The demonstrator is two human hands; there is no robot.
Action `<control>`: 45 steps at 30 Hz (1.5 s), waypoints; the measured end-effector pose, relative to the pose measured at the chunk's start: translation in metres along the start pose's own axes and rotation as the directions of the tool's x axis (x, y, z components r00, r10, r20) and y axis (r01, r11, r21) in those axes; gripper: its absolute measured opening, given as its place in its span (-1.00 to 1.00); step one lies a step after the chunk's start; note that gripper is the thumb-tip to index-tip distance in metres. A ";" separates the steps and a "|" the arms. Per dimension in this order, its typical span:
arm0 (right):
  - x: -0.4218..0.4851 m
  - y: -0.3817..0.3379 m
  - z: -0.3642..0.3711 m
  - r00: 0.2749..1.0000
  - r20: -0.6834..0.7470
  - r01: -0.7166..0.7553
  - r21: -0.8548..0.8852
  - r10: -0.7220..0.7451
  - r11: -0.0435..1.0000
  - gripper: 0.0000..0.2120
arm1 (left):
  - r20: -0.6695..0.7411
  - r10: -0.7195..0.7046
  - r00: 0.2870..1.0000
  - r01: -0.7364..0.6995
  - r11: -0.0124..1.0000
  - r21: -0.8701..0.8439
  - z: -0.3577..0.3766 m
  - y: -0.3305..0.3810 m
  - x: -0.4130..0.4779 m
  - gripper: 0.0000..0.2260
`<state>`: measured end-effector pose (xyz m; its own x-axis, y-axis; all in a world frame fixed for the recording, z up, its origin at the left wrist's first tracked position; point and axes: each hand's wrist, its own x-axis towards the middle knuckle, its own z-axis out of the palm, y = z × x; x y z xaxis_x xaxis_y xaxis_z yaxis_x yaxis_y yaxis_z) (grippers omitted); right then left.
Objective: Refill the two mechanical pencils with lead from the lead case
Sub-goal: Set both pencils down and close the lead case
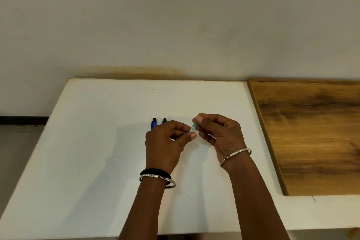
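White tabletop [87,161] beneath, you pinch the lead case [193,128] between both hands, left hand [165,142] at its lower end, right hand [218,132] at its top, long axis toward one o'clock; two blue mechanical pencils [158,122] lie just beyond your left knuckles at eleven o'clock.

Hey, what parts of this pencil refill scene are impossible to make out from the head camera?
- Lead case: its print is too small to read, and the left hand and right hand cover both ends, so open or closed is unclear.
- Two mechanical pencils: only their dark-capped far ends show; the left hand hides the rest.
- Loose lead: too thin to see, if any is out.
- Wooden board: cut off by the right edge.
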<state>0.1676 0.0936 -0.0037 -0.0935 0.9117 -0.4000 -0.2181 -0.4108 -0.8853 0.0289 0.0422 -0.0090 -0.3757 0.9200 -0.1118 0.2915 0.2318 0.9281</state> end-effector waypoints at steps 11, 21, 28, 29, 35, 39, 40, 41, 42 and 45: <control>0.003 0.010 0.017 0.988 -0.097 0.110 -0.081 -0.118 0.991 -0.91 | 0.033 -0.103 0.994 0.107 0.980 -0.170 -0.005 0.000 0.004 -0.82; 0.002 0.009 0.023 0.994 -0.063 0.080 -0.098 -0.087 0.992 -0.98 | 0.016 -0.171 0.985 0.171 0.963 -0.211 -0.011 -0.002 0.006 -0.82; -0.001 0.008 0.026 0.997 0.068 -0.047 0.000 0.047 0.999 -0.89 | 0.024 -0.173 0.985 0.174 0.960 -0.219 -0.016 -0.006 0.005 -0.86; -0.001 0.008 0.026 0.995 0.091 -0.052 0.007 0.051 0.999 -0.87 | 0.026 -0.174 0.984 0.175 0.959 -0.222 -0.016 -0.007 0.005 -0.86; 0.001 0.011 0.023 0.989 0.144 0.023 -0.073 -0.012 0.997 -0.80 | 0.051 -0.182 0.982 0.188 0.961 -0.203 -0.017 -0.010 0.005 -0.86; 0.005 0.016 0.017 0.998 0.020 0.069 -0.233 -0.066 0.970 -0.78 | -0.058 -0.168 0.984 0.159 0.979 -0.128 -0.018 -0.010 0.005 -0.88; 0.007 0.018 0.015 0.997 -0.026 0.065 -0.313 -0.077 0.948 -0.77 | -0.108 -0.161 0.981 0.152 0.984 -0.093 -0.019 -0.010 0.006 -0.88; 0.009 0.019 0.013 0.995 -0.058 0.058 -0.391 -0.087 0.918 -0.78 | -0.160 -0.153 0.975 0.145 0.988 -0.060 -0.021 -0.011 0.007 -0.88; 0.010 0.021 0.012 0.993 -0.072 0.051 -0.448 -0.093 0.892 -0.80 | -0.214 -0.140 0.967 0.139 0.990 -0.021 -0.023 -0.012 0.008 -0.89; 0.010 0.024 0.014 0.993 -0.064 0.051 -0.528 -0.099 0.848 -0.85 | -0.360 -0.091 0.929 0.145 0.982 0.124 -0.028 -0.013 0.008 -0.94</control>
<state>0.1483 0.0930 -0.0258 -0.0085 0.9459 -0.3244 0.3228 -0.3045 -0.8962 -0.0027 0.0374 -0.0115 -0.6920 0.7193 -0.0607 0.3413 0.4000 0.8506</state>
